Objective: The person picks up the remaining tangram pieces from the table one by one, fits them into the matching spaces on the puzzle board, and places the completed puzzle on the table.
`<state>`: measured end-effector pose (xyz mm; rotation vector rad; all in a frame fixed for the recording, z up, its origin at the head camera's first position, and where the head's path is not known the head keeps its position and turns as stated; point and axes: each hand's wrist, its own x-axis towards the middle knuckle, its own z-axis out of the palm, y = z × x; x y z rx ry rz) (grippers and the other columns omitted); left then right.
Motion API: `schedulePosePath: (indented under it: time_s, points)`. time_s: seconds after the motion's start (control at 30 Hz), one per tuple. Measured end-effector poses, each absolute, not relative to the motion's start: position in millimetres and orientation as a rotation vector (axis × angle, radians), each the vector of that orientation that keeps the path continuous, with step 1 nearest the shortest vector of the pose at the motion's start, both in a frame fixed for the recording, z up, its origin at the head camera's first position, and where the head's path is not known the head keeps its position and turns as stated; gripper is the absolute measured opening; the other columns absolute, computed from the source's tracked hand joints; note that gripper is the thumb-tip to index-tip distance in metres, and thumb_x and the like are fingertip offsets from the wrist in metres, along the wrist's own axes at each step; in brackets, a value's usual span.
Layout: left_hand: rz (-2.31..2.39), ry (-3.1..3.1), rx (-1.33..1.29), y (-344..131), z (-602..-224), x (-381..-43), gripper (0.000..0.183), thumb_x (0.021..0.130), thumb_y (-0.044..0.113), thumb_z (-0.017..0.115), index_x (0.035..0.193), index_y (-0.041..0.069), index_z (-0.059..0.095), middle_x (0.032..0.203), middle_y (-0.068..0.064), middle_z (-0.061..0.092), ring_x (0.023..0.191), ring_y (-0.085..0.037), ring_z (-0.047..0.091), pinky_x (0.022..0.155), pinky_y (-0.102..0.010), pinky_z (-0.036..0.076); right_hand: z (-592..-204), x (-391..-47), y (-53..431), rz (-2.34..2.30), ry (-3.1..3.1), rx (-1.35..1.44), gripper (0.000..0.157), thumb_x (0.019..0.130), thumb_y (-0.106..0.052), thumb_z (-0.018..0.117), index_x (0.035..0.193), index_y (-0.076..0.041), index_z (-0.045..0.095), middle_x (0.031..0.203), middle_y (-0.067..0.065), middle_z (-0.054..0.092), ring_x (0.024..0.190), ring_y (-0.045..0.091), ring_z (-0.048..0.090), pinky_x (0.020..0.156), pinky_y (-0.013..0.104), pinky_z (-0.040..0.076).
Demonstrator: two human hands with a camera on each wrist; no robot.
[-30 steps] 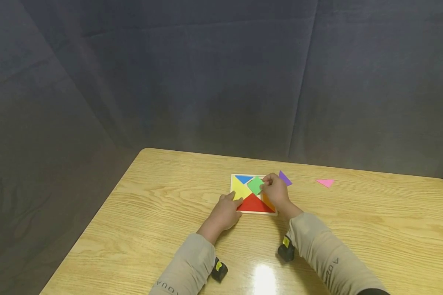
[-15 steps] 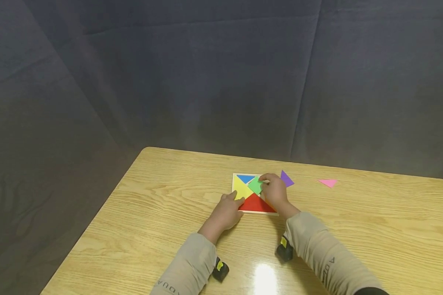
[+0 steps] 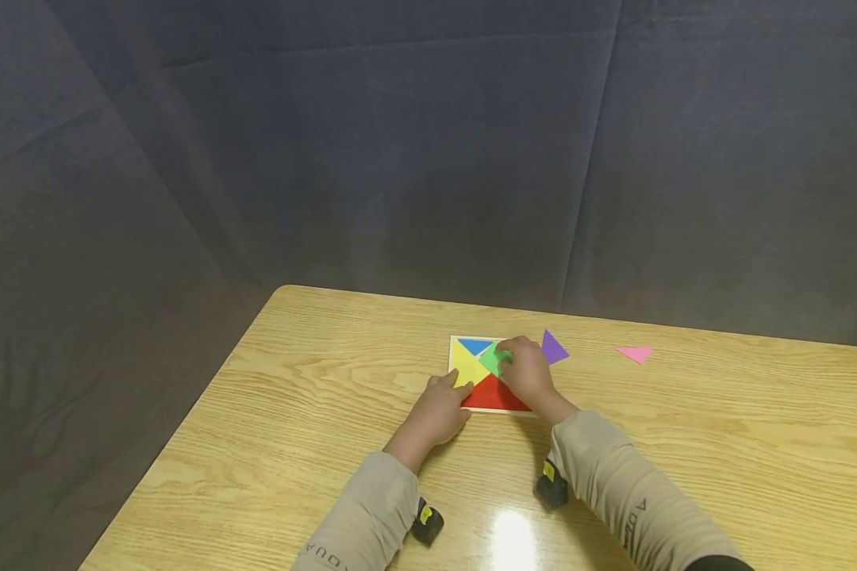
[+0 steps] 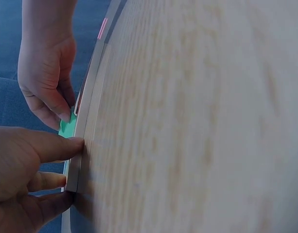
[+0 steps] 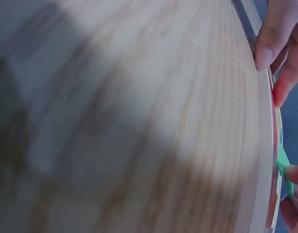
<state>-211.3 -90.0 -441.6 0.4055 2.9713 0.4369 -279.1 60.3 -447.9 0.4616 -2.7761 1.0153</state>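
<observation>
A shallow tangram tray [image 3: 498,411] lies on the table, holding a yellow piece [image 3: 466,365], a blue triangle [image 3: 474,346] and a red triangle [image 3: 496,394]. At its front left corner my left hand [image 3: 434,412] grips the tray, thumb at the front edge and fingertips over the yellow and red pieces. My right hand [image 3: 530,371] pinches a green square tangram piece [image 3: 493,358] above the tray's back right part. Seen from the right wrist, the green square [image 5: 284,162] tilts up from the tray. The right hand hides the tray's right side.
Just right of the tray lies a purple triangle [image 3: 554,349], and farther right a pink triangle [image 3: 635,354]. Beyond the wooden table's [image 3: 721,444] back edge hangs a dark curtain [image 3: 400,159]. Black wrist cameras [image 3: 551,484] sit under both sleeves.
The right hand has shifted slightly left, its fingers reaching farther over the green square. An orange piece visible earlier is now covered by that hand. The left hand stays on the tray.
</observation>
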Motion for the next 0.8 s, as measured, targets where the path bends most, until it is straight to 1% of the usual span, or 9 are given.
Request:
schedulePosePath:
  time_s: [0.07, 0.17, 0.27, 0.37, 0.47, 0.63, 0.8]
  points:
    - [0.437, 2.972, 0.408, -89.9, -441.4, -211.2, 0.04, 0.083, 0.02, 0.056, 0.122, 0.01, 0.051, 0.131, -0.016, 0.036, 0.115, -0.03, 0.034, 0.091, -0.031, 0.034, -448.2, -280.0, 60.6, 0.989, -2.789, 0.482, 0.024, 0.071, 0.007, 0.056, 0.093, 0.002, 0.063, 0.093, 0.016, 0.058, 0.085, 0.032, 0.05, 0.073, 0.039, 0.041]
    - [0.433, 2.979, 0.424, -90.0, -442.1, -210.9, 0.04, 0.083, 0.02, 0.056, 0.121, 0.009, 0.052, 0.13, -0.017, 0.037, 0.115, -0.03, 0.035, 0.091, -0.032, 0.034, -449.0, -280.5, 60.7, 0.941, -2.815, 0.509, 0.023, 0.07, 0.003, 0.06, 0.092, 0.002, 0.064, 0.092, 0.016, 0.057, 0.086, 0.032, 0.049, 0.074, 0.039, 0.04]
    - [0.431, 2.985, 0.437, -90.0, -443.3, -210.9, 0.04, 0.083, 0.02, 0.056, 0.121, 0.008, 0.052, 0.13, -0.017, 0.037, 0.114, -0.031, 0.035, 0.09, -0.032, 0.034, -450.7, -281.1, 60.7, 0.858, -2.833, 0.555, 0.024, 0.069, -0.002, 0.065, 0.092, 0.001, 0.064, 0.093, 0.017, 0.058, 0.089, 0.033, 0.049, 0.078, 0.04, 0.038]
    - [0.423, 2.984, 0.435, -90.3, -443.4, -210.8, 0.04, 0.083, 0.02, 0.056, 0.121, 0.009, 0.052, 0.13, -0.017, 0.037, 0.114, -0.031, 0.035, 0.09, -0.032, 0.034, -451.5, -280.8, 60.5, 0.778, -2.844, 0.598, 0.024, 0.069, -0.006, 0.068, 0.093, 0.0, 0.065, 0.093, 0.016, 0.06, 0.091, 0.032, 0.05, 0.081, 0.04, 0.036]
    - [0.424, 2.979, 0.425, -90.7, -442.1, -210.4, 0.04, 0.083, 0.02, 0.055, 0.122, 0.009, 0.051, 0.13, -0.017, 0.036, 0.115, -0.031, 0.035, 0.09, -0.032, 0.034, -451.4, -280.4, 60.6, 0.721, -2.851, 0.628, 0.025, 0.071, -0.007, 0.068, 0.095, -0.001, 0.065, 0.093, 0.014, 0.062, 0.093, 0.03, 0.051, 0.083, 0.04, 0.034]
    - [0.417, 2.983, 0.423, -90.8, -440.9, -210.6, 0.041, 0.083, 0.021, 0.056, 0.122, 0.009, 0.051, 0.131, -0.017, 0.036, 0.115, -0.031, 0.035, 0.09, -0.032, 0.035, -448.7, -279.0, 60.2, 0.678, -2.871, 0.638, 0.028, 0.073, -0.008, 0.066, 0.1, 0.0, 0.064, 0.096, 0.017, 0.06, 0.093, 0.03, 0.051, 0.082, 0.04, 0.034]
    - [0.423, 2.985, 0.425, -90.3, -440.8, -210.4, 0.041, 0.083, 0.021, 0.056, 0.122, 0.009, 0.051, 0.13, -0.017, 0.036, 0.115, -0.031, 0.035, 0.09, -0.032, 0.035, -448.1, -278.4, 58.9, 0.624, -2.889, 0.638, 0.028, 0.075, -0.01, 0.065, 0.102, -0.001, 0.063, 0.097, 0.017, 0.058, 0.094, 0.029, 0.05, 0.083, 0.04, 0.033]
